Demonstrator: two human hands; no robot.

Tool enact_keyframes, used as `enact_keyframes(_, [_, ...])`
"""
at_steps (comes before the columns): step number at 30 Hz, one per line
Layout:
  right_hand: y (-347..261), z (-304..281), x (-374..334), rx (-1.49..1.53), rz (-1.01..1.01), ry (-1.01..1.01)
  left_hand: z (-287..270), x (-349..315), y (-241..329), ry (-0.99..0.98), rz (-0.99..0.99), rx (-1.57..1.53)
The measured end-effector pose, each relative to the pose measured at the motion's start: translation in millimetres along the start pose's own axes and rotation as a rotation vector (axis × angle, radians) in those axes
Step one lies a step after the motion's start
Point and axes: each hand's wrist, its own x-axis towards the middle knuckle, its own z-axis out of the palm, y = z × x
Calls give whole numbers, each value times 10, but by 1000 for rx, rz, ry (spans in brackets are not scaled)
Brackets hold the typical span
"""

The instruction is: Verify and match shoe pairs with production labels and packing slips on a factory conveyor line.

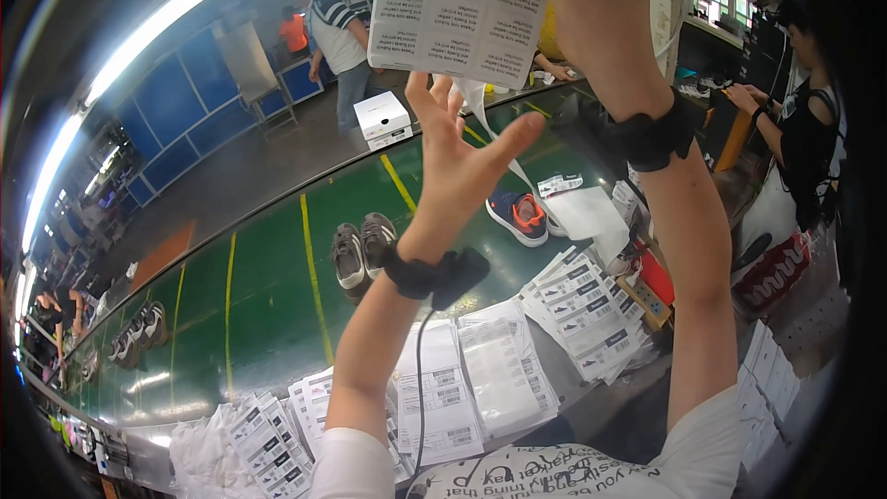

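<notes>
While your left hand [462, 152] stood open, thumb spread wide and fingers up at the lower edge of the label sheet [457, 14], contact could not be told. Sheet faced you at the top of view, above the green table [268, 286]. Your right hand [596, 5] was at its right side, fingers cut off by the frame; grip unclear. Judged it light, thin, bendable, smooth-faced, apt to crease or slide; opposite edges, pinched lightly near the corners, seemed the surest hold.
</notes>
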Motion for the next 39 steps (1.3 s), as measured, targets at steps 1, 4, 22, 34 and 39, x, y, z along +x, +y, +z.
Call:
enact_keyframes(1, [-9, -9, 0, 86, 85, -5, -45, 56, 39, -54, 109, 23])
enact_keyframes(4, [-44, -61, -10, 189, 208, -46, -298, 166, 116, -134, 9, 111])
enact_keyframes(22, [-53, -36, -640, -64, -746, -353, -1168, -415, 223, -506, -345, -495])
enact_keyframes(34, [-138, -143, -1240, -379, -870, -801, -1143, -457, 530, -278, -711, -768])
enact_keyframes(39, [-119, -178, -1355, -202, -148, -1061, -1152, -497, 561, -119, -420, -242])
